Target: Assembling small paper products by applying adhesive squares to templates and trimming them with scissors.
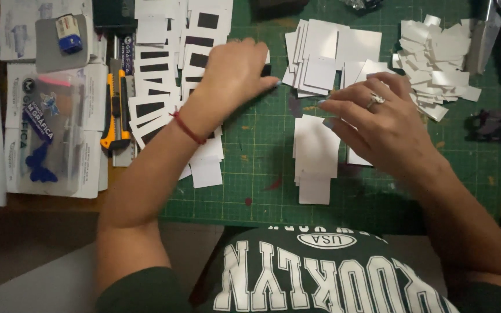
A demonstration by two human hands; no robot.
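Item: my left hand point(236, 72), fingers curled loosely, palm down on the spread of white cards with black rectangles point(163, 75), gripping nothing that I can see. Item: my right hand point(372, 119), fingers extended and nearly flat, fingertips touching the top of a column of plain white cards point(315, 156) on the green cutting mat point(262, 150). Near it: a loose stack of white cards point(326, 55) and a heap of offcuts point(436, 55); a yellow utility knife point(117, 110) lies left of the mat.

Matt paper cards point(315, 152), green, seemingly rubbery cutting mat point(262, 145)
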